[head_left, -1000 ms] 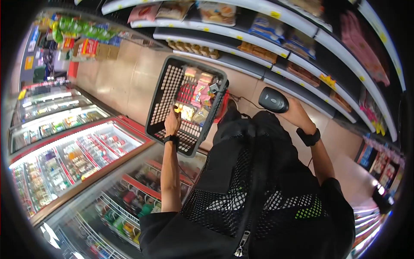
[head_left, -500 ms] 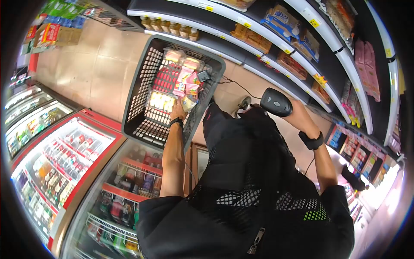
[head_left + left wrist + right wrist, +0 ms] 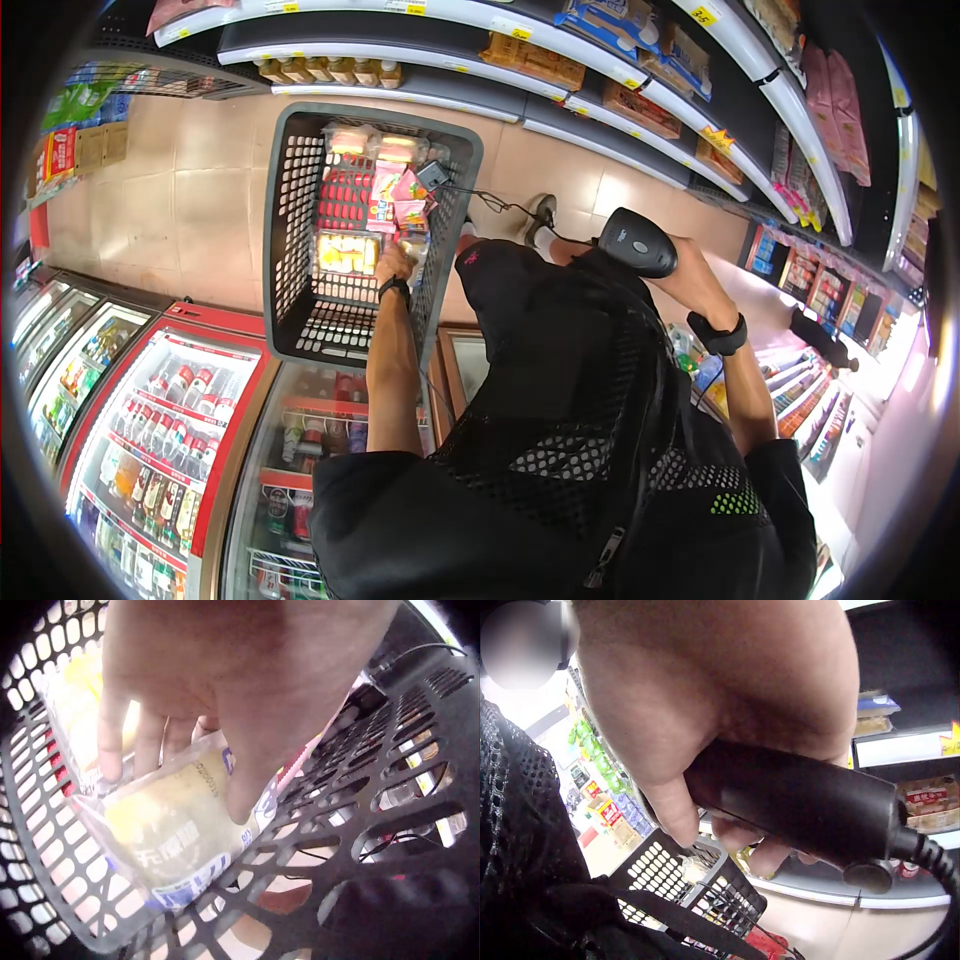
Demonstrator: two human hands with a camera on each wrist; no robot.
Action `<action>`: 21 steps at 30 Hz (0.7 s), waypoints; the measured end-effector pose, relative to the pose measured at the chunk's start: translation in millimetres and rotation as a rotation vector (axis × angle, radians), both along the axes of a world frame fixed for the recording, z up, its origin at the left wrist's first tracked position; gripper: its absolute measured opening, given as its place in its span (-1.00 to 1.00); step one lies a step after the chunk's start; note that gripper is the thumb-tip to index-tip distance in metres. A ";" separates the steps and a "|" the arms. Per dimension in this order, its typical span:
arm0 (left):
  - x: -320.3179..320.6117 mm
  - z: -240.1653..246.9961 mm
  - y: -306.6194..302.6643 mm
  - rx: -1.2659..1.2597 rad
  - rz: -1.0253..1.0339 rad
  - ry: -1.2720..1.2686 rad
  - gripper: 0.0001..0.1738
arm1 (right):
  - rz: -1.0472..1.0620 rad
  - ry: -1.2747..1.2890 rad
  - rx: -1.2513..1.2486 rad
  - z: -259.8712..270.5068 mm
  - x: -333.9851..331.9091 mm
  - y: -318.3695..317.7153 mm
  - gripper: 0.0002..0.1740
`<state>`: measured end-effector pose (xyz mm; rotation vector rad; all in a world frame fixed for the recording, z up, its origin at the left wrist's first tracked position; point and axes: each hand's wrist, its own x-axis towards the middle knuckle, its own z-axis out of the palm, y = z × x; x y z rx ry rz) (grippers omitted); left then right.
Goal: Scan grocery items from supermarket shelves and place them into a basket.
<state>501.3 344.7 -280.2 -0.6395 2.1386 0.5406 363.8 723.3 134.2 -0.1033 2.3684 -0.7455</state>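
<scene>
A grey plastic basket (image 3: 455, 150) holds several packaged foods. My left hand (image 3: 393, 264) is inside it; in the left wrist view that hand (image 3: 217, 682) grips a clear packet (image 3: 169, 832) with pale contents and blue print, thumb on one side and fingers at its far edge. Beside it lies a yellow-white packet (image 3: 81, 694), seen from above as a bright packet (image 3: 348, 253) left of the hand. Pink packets (image 3: 385, 195) lie above. My right hand (image 3: 692, 280) holds a black handheld scanner (image 3: 637, 243); its handle (image 3: 795, 799) sits within the curled fingers in the right wrist view.
Shelves (image 3: 600, 140) with packaged goods curve across the top and right. Glass-front drink coolers (image 3: 160, 430) stand at the lower left. A black cable (image 3: 490, 200) runs between a small dark box (image 3: 432, 176) in the basket and the scanner side. Cartons (image 3: 85, 150) stand far left.
The left hand has gone from the basket's near side to the packets at its right side and now grips one. The right hand still holds the scanner. The head view has shifted.
</scene>
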 end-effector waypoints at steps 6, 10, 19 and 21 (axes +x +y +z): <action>-7.5 126.1 -27.0 0.079 -0.274 0.376 -0.41 | 0.094 0.020 -0.157 -16.2 -9.0 -16.6 -0.57; 12.3 203.7 -47.2 0.030 -0.480 0.929 -0.46 | 0.303 -0.004 -0.369 -20.5 -26.0 -47.0 -0.45; 10.9 328.7 -39.9 -0.278 -0.760 1.495 -0.54 | 0.746 0.034 -0.609 -2.7 -45.7 -127.9 -0.68; 4.2 333.5 -31.8 -0.284 -0.751 1.573 -0.53 | 0.776 0.022 -0.592 1.6 -44.2 -130.1 -0.70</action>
